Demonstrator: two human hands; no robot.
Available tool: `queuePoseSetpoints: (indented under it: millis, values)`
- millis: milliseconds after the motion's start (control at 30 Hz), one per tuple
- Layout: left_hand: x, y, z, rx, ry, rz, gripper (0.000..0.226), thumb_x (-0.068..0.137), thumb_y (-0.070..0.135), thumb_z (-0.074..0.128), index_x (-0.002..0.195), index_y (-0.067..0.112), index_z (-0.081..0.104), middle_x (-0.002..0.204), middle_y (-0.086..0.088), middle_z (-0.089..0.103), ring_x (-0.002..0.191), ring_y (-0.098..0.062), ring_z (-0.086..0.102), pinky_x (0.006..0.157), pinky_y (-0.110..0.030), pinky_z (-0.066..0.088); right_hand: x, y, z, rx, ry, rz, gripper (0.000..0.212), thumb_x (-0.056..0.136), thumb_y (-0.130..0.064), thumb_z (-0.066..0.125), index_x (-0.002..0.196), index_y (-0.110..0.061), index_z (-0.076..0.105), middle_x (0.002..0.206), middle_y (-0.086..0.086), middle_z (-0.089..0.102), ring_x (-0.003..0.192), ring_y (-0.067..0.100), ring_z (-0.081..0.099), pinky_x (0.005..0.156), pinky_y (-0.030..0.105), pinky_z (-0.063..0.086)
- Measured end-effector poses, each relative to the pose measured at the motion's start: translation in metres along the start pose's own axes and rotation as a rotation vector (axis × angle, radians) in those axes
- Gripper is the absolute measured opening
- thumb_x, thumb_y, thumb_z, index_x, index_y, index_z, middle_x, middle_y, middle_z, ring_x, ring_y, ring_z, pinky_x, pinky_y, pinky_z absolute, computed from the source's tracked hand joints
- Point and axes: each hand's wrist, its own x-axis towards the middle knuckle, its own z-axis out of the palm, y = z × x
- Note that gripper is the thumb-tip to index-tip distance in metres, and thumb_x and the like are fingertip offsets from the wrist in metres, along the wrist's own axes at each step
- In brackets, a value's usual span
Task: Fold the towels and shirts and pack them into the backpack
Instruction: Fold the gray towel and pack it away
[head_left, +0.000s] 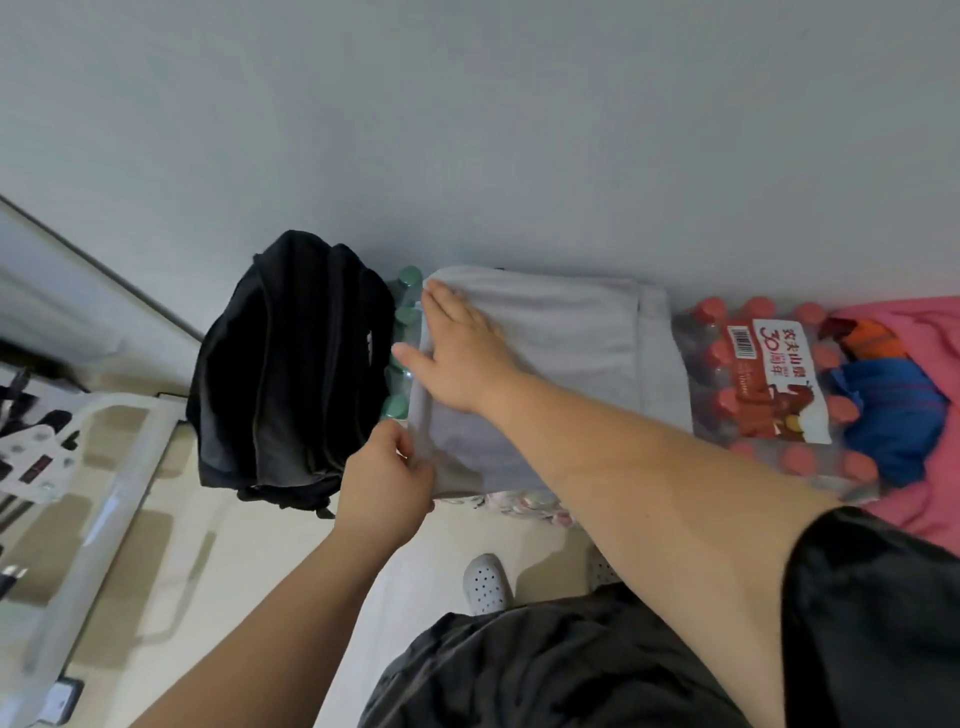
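Your dark clothing (519, 675) sat nearest. At left stood the black backpack (285, 374), just beside the folded grey towel (571, 338). Your left hand (387, 470) pinched its near corner, and your right hand (462, 358) lay flat on it, fingers spread. A red-capped bottle pack (769, 395) lay right.

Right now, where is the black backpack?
In the head view, the backpack sits left of centre, beside the green-capped bottles and the grey towel.

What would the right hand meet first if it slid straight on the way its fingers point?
Most likely the green-capped bottles just past the towel's edge: the right hand lies flat on the towel, fingertips nearly at them. The backpack stands further left, off that line. Depth is unclear.
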Motion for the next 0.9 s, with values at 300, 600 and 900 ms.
queuePoseSetpoints:
  millis: [300,600,900]
  values:
    - [0.012,-0.014,-0.012,0.717,-0.095,0.141,0.013,0.096,0.026,0.049,0.098,0.016,0.041,0.092,-0.007,0.064,0.074,-0.029,0.052,0.064,-0.035,0.044,-0.014,0.027,-0.004,-0.016,-0.023,-0.083,0.063,0.103,-0.050,0.041,0.159,-0.025,0.024,0.169,0.000,0.002,0.155,0.021,0.008,0.125,0.041,0.014]
    - [0.007,0.080,0.050,0.657,-0.198,0.409,0.019,0.092,0.037,0.053,0.084,0.023,0.045,0.096,-0.007,0.065,0.092,-0.034,0.061,0.066,-0.033,0.038,-0.069,0.145,-0.074,-0.125,0.220,0.253,0.048,0.096,-0.038,0.060,0.140,-0.020,0.057,0.144,0.007,0.050,0.133,0.033,0.040,0.112,0.040,0.032]
    - [-0.002,0.129,0.135,0.559,-0.150,0.317,0.036,0.087,0.057,0.059,0.073,0.024,0.051,0.082,0.001,0.063,0.081,-0.024,0.061,0.067,-0.032,0.047,-0.075,0.191,-0.109,-0.161,-0.002,0.066,0.051,0.096,-0.045,0.057,0.145,-0.034,0.049,0.154,-0.004,0.040,0.142,0.026,0.029,0.115,0.046,0.029]
